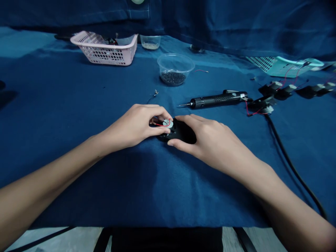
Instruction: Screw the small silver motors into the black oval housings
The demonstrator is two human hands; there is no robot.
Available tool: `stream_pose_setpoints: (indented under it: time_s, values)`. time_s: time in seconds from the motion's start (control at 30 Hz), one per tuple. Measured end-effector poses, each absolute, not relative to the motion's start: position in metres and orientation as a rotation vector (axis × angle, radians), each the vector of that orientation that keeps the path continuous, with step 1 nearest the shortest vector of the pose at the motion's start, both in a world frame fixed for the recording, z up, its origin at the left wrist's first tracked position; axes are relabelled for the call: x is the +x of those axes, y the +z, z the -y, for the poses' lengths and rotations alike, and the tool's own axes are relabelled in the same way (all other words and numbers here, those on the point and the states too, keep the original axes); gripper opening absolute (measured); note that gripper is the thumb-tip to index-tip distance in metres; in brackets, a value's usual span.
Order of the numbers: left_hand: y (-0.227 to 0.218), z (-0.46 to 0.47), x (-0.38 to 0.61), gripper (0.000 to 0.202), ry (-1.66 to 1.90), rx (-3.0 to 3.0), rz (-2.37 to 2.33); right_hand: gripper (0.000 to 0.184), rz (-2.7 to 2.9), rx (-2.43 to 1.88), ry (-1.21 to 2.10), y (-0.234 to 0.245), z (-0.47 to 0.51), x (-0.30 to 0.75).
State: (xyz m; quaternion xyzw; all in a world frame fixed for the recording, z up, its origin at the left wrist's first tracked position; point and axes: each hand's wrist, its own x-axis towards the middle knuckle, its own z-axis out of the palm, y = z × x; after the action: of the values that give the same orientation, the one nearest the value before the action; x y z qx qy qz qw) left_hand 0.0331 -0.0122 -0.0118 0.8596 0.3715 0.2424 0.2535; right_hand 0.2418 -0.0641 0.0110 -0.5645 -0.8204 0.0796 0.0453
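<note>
Between the thumb and fingers of my left hand (141,124) is a small motor (168,123) with a pale round end and a red wire. It sits at the left end of a black plastic housing (182,133). My right hand (207,136) grips that housing from the right, thumb along the near side and fingers along the far side. My fingers hide part of both pieces, so how deep the motor sits cannot be made out. Just beyond my hands lies a black electric screwdriver (219,100), its bit pointing left.
A clear tub (175,64) of small dark screws stands beyond my hands. Behind it are a pink basket (110,56) and another clear tub (150,41). Several black housings with wired motors (288,89) lie at right, near a teal basket (286,66). A black cable (291,161) crosses the right side.
</note>
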Motion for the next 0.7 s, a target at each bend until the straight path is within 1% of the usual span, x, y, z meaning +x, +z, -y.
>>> stream_pose_setpoints:
  time_s: [0.13,0.2,0.23,0.37,0.43,0.7]
  values:
    - [-0.011,0.012,0.034,0.02,0.66,2.336,-1.004,0.07,2.512,-1.638,0.165,0.005,0.068,0.246]
    - [-0.011,0.012,0.034,0.021,0.668,2.341,-1.002,0.072,2.515,-1.546,0.107,0.002,0.07,0.249]
    - [-0.011,0.012,0.034,0.021,0.673,2.346,-1.0,0.069,2.518,-1.482,0.081,0.001,0.07,0.251]
    - [-0.011,0.012,0.033,0.019,0.668,2.361,-0.988,0.044,2.53,-1.216,0.034,-0.002,0.072,0.258]
    - [-0.012,0.012,0.033,0.018,0.668,2.361,-0.986,0.036,2.527,-1.147,0.022,-0.003,0.072,0.26]
    - [-0.012,0.012,0.033,0.018,0.677,2.387,-0.996,0.027,2.564,-1.07,-0.05,-0.001,0.067,0.26]
